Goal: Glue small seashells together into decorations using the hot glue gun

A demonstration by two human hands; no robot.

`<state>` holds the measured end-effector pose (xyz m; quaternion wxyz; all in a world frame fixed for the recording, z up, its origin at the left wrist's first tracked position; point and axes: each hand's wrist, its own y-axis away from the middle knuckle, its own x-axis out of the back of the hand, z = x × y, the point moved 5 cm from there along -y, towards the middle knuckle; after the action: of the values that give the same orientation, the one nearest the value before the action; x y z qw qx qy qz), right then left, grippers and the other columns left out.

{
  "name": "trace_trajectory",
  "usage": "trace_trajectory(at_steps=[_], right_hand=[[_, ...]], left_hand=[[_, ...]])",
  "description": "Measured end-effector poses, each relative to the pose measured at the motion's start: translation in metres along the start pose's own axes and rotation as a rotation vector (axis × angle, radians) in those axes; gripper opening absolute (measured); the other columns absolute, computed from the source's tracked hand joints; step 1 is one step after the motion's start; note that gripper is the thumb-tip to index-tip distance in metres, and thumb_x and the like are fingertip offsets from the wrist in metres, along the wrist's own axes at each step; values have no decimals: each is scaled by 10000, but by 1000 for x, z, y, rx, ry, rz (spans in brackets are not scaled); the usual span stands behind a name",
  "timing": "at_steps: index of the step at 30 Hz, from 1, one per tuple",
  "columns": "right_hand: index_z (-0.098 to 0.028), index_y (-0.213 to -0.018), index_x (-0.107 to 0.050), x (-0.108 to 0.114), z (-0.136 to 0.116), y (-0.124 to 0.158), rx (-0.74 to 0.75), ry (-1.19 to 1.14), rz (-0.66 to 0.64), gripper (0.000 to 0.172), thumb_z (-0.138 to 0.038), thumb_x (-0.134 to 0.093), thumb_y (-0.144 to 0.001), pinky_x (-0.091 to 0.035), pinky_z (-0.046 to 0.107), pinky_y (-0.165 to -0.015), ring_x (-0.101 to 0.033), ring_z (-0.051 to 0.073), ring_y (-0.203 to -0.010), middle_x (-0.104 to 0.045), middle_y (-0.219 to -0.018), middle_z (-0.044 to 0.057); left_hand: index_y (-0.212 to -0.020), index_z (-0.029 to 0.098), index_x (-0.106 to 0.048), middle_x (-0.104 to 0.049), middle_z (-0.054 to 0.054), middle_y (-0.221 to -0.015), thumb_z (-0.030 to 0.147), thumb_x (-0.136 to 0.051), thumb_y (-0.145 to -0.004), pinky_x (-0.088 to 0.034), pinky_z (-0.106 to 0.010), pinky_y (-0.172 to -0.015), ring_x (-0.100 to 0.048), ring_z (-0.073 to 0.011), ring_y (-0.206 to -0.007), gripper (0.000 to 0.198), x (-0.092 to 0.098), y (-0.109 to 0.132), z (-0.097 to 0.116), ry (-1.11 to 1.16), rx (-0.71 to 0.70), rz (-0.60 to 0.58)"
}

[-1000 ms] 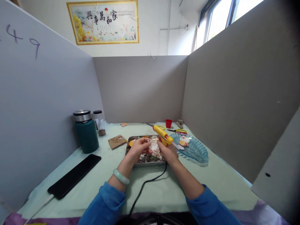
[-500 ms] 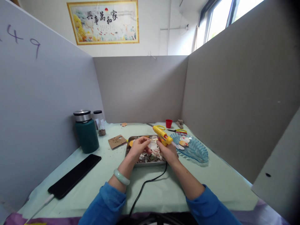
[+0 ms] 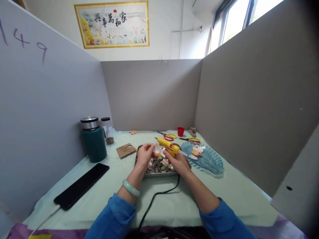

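My left hand (image 3: 145, 155) pinches a thin, pale, round piece (image 3: 157, 149), perhaps a flat shell; its exact kind is too small to tell. My right hand (image 3: 179, 164) is wrapped round a yellow hot glue gun (image 3: 165, 144), whose nozzle points left above the pale piece. A second small white piece (image 3: 162, 153) shows by the right fingertips; whether they touch it I cannot tell. Both hands are over a metal tray (image 3: 160, 175) filled with shells and bits (image 3: 160, 165). From the glue gun a black cord (image 3: 155, 195) runs towards me.
To the right lies a blue leaf-shaped glass dish (image 3: 209, 161) with several flat pieces. Behind are scissors (image 3: 170, 136), more scissors (image 3: 190, 140) and a red cup (image 3: 180, 131). Leftward are a brown card (image 3: 126, 150), teal flask (image 3: 94, 142), jar (image 3: 107, 131) and phone (image 3: 82, 186). Partitions stand round the table.
The glue gun has swung level, its nozzle now further left and lower. My hands have drawn slightly apart, and the pale piece shows more clearly. The whole view has shifted a little.
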<state>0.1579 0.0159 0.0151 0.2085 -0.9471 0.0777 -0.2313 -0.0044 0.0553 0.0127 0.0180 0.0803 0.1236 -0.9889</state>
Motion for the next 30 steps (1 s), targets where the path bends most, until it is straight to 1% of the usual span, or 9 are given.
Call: trace_trajectory(at_steps=[4,10,18,23,30], right_hand=[[-192,-914,-694,-1,-8,2,52,-33,-10,385,-526,-537,-805,-459,281,-574,-618,212,-625,-638,-596,14],[-199,-917,-702,2,-19,5,100,-49,0,343,-488,-565,-793,-469,277,-597,-617,208,-644,-648,-615,9],[-203,-950,-694,-2,-16,4,134,-38,-27,356,-496,-565,-795,-476,279,-646,-622,205,-704,-687,-750,22],[-194,-947,-699,-2,-18,4,123,-46,-21,337,-467,-581,-789,-472,272,-638,-617,195,-684,-686,-749,22],[-192,-971,-695,0,-20,5,135,-37,-9,348,-469,-576,-798,-471,276,-645,-618,198,-687,-686,-744,21]], left_hand=[[-865,145,-588,-610,19,-576,362,-622,-747,-480,-229,-474,-584,-121,-452,250,4,-3,-1,-65,-56,53],[-894,147,-576,-605,19,-547,368,-611,-762,-476,-228,-481,-596,-133,-471,260,10,-5,-1,-69,-88,118],[-877,150,-576,-590,23,-529,369,-607,-769,-476,-223,-481,-589,-128,-462,247,10,-2,5,-52,-120,139],[-870,159,-583,-608,24,-576,352,-592,-775,-480,-229,-473,-603,-132,-470,215,9,-2,7,-91,-159,151],[-890,162,-589,-614,20,-562,347,-577,-788,-489,-234,-495,-617,-144,-489,212,12,-3,5,-126,-166,171]])
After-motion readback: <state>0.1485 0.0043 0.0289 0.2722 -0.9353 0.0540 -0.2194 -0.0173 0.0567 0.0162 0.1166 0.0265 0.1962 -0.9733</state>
